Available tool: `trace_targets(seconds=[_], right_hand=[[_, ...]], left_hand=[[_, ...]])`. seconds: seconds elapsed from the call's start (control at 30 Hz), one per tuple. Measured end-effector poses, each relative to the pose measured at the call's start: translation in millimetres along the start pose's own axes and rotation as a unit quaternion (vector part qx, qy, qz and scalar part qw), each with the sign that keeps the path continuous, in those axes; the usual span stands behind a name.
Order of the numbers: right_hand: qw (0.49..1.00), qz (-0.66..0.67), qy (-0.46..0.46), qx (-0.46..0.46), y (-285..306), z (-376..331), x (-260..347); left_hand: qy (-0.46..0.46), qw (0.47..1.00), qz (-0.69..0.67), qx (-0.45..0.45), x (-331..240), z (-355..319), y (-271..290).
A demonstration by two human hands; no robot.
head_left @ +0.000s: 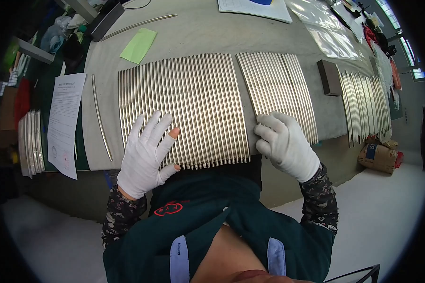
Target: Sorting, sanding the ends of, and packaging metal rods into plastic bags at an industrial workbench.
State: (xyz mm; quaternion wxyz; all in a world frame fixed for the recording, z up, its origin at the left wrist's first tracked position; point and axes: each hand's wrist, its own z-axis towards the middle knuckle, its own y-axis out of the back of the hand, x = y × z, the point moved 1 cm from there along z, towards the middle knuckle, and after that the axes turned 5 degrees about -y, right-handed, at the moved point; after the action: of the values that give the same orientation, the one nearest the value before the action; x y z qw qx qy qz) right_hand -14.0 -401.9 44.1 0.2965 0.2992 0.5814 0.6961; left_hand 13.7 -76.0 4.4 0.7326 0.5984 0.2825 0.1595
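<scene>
A wide row of shiny metal rods (189, 101) lies side by side on the grey cloth. My left hand (149, 151), in a white glove with the thumb and one fingertip bare, rests spread on the lower left part of this row. A narrower group of metal rods (278, 82) lies to the right, across a slim gap. My right hand (285, 144), fully gloved in white, has its fingers curled in at this group's lower left edge, closed on a rod there. The palm and glove hide the rod's lower part and the fingertips' exact hold.
A dark block (329, 78) stands beside another rod stack (365, 104) at the right. One loose curved-looking rod (101, 118) and a printed sheet (66, 122) lie left. A green paper (139, 45), another rod (139, 27) and clear plastic bags (332, 35) are farther back.
</scene>
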Motion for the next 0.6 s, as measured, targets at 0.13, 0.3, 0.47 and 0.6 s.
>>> trace_targets(seconds=[0.13,0.3,0.47,0.6], right_hand=[[0.999,-0.019,0.014,-0.045,-1.7,2.8,2.9],[1.000,-0.005,0.009,-0.007,-2.0,6.0,6.7],[1.000,-0.002,0.022,-0.001,-1.2,12.2,5.1],[0.999,-0.011,0.029,-0.033,-3.2,16.5,9.0]], left_hand=[[-0.007,1.000,0.001,-0.010,1.5,-0.2,-1.9],[-0.003,1.000,-0.005,-0.003,0.9,0.1,-1.7],[-0.001,1.000,-0.007,0.003,0.3,0.9,0.5],[0.003,1.000,-0.007,0.004,-1.0,2.8,3.5]])
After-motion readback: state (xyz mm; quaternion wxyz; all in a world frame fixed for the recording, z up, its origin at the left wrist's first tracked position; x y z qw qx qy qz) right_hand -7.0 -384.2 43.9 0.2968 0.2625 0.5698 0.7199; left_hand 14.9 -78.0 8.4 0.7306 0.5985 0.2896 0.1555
